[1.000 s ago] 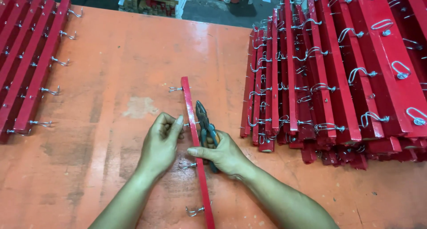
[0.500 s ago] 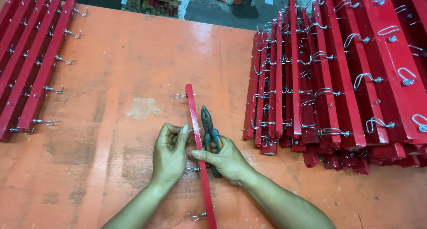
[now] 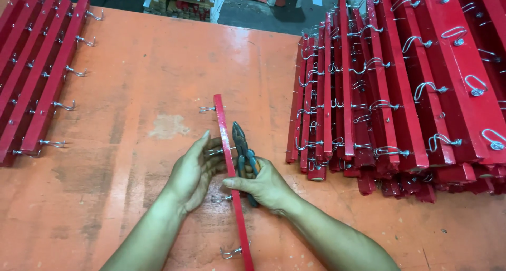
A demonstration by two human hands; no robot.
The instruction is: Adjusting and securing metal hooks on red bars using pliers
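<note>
Head view looks down on an orange table where both forearms reach in from the bottom edge and meet at a single red wooden slat standing on its narrow edge, running from mid-table toward the bottom of frame. Left hand lies palm-down against the slat's left face, fingers extended and loosely curved beside a metal hook, not closed around anything that can be seen. Right hand grips pliers with blue-and-orange handles, its thumb pressed onto the slat's top edge, the closed nose of the pliers pointing away along the slat's right side. Whether the left fingertips pinch the hook is hidden by the slat and the fingers themselves; the pliers' handles are mostly buried in the right palm. More wire hooks stick out from the slat's left face, one near its far end and one near the bottom edge, where the slat is cut off. A large stack of hooked red slats fills the right side, cropped by the top and right edges, just beside the right hand. A smaller row of red slats lies at the left edge, well apart, with bare table between it and the hands
</note>
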